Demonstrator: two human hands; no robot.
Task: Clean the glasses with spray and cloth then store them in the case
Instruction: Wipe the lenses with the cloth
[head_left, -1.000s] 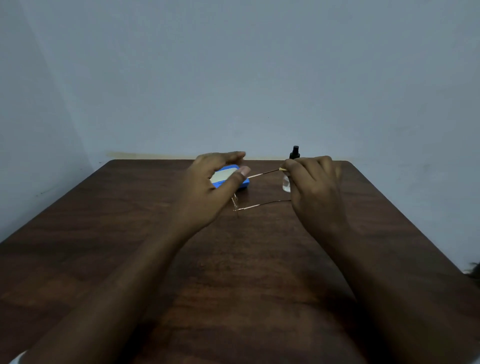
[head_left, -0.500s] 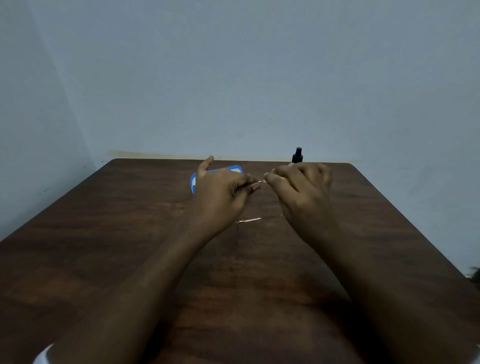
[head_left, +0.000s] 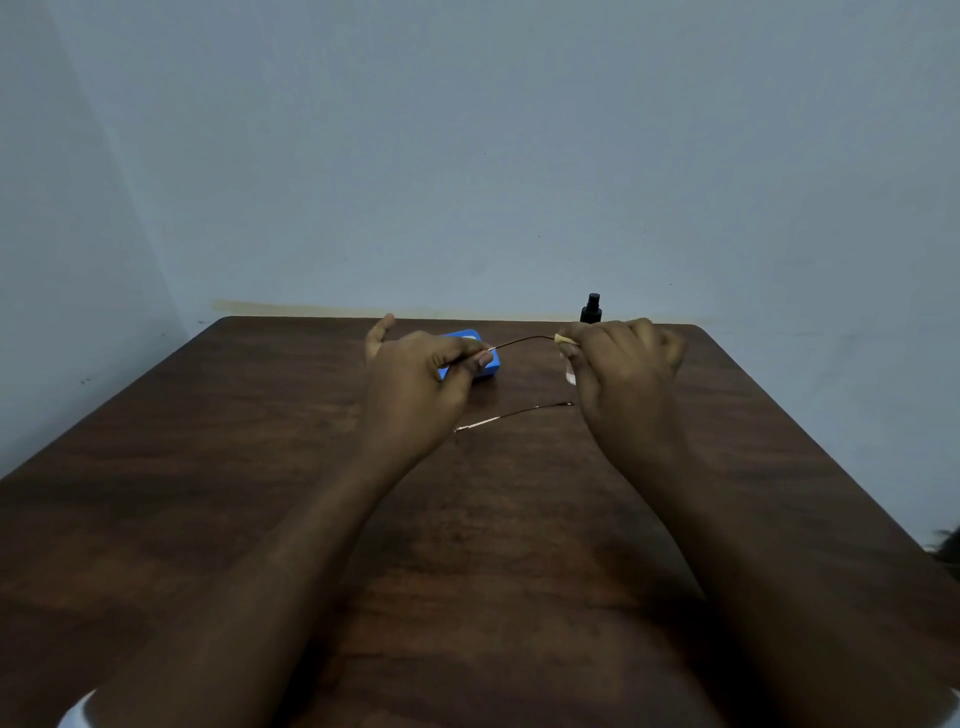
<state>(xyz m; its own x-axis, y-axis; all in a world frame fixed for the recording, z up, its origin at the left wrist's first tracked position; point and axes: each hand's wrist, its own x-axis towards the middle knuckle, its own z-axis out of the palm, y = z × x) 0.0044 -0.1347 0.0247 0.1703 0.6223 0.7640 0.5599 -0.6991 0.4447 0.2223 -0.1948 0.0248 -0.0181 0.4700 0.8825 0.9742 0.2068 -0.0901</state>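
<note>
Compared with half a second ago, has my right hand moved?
Yes. The right hand, pinching the cloth on the glasses, has slid right, toward the spray bottle, away from the left hand.

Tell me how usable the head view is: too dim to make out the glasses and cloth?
Head view: dim, flat light, no glare; the left hand and right hand read as dark shapes. The glasses show only as two thin temples, lenses not visible. The cloth is a small pale scrap at the right fingers. Little blur; wide-angle stretch toward the edges.
</note>
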